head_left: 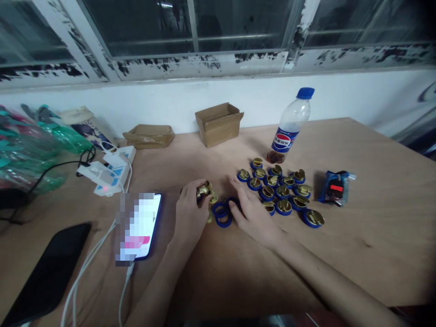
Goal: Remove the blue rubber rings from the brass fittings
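Observation:
My left hand [189, 210] is closed around a small brass fitting [204, 189] just above the wooden table [368, 190]. Beside it my right hand [251, 210] lies with fingers stretched out, its fingertips touching loose blue rings [222, 214] and a few more brass pieces. To the right of that hand stands a cluster of several assembled parts [279, 190], each a brass piece seated in a blue ring.
A Pepsi bottle [290, 125] and an open cardboard box [218, 123] stand behind the parts. A small blue packet [334, 187] lies at the right. A lit phone [140, 227], a dark phone [47, 272], a white power strip [108, 173] and white cables occupy the left.

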A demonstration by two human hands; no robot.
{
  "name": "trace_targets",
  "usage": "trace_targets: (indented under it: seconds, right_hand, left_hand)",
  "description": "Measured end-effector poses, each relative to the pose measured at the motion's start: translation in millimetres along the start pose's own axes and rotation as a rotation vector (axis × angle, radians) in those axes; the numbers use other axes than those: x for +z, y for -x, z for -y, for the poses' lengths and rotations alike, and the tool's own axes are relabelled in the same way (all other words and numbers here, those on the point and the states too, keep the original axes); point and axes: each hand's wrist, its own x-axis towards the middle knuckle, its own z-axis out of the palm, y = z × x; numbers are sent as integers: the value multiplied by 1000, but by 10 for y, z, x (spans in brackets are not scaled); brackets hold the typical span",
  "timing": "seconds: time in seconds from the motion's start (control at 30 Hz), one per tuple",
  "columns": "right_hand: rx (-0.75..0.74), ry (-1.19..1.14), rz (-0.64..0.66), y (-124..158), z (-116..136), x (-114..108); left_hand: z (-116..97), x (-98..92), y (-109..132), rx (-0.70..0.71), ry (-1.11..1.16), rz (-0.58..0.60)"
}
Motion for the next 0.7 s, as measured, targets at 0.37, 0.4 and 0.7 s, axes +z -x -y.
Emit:
trace_targets:
  seconds: [0.37, 0.4, 0.7]
  right_hand:
    - [18, 59, 50, -12, 11, 16]
    - [17, 66, 58, -13, 12, 15]
    - [-26, 51, 68, -3, -22, 46]
  left_hand:
    - [-6, 29, 13, -37, 0, 63]
    - [-1, 25, 14, -43, -4, 60]
    - [-18, -35, -10, -241, -146, 162]
